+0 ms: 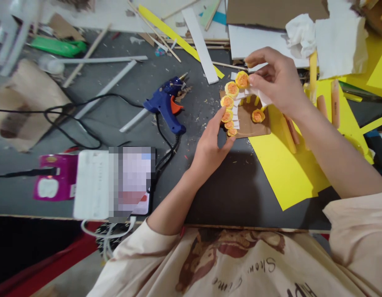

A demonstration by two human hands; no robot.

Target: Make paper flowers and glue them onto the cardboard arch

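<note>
The left hand [211, 142] lay half open, fingertips touching the cardboard base [251, 123] edge beside the paper flowers [228, 113]. The right hand [276, 80], wrist bent, pinched a white paper strip [255, 91].

Cursive lettering on the print of the person's shirt [240, 264], below the left hand [209, 144] past the table [228, 185] edge, appears to read "Show, Time". Larger letters lower right are cut off. The pink packet [54, 177], well left of that hand, is illegible.
</note>
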